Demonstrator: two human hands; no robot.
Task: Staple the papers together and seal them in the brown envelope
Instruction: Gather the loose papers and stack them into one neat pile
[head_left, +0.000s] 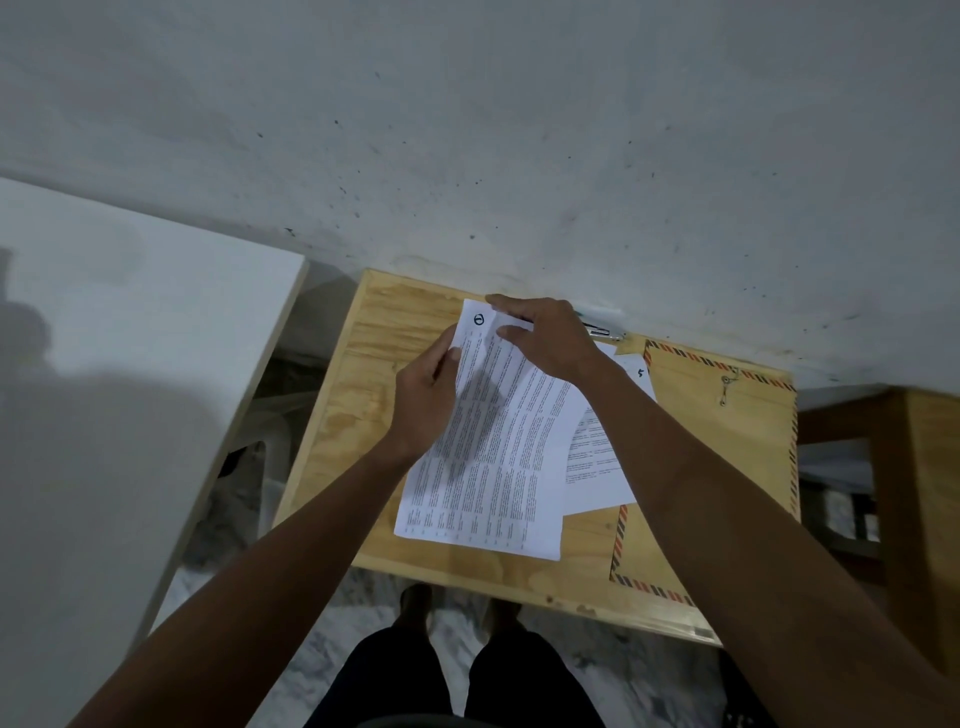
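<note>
Two hands (426, 395) (545, 338) gripping papers (493, 457) beside brown envelope (727, 467).

Papers (493, 457) left of envelope (727, 467), on table (353, 415)

A pale grey plastered wall (519, 130), mottled with faint stains and scattered dark specks, fills the upper half of the view. Against its base stands a small light plywood table (395, 332) with visible grain. To the left, a broad white flat panel with a thin pale edge (130, 332) carries soft grey shadows. At the right edge sits a brown wooden piece of furniture (914, 467). Below, the floor is grey-and-white marbled stone (332, 639). The light is dim and even, with a cool cast.
</note>
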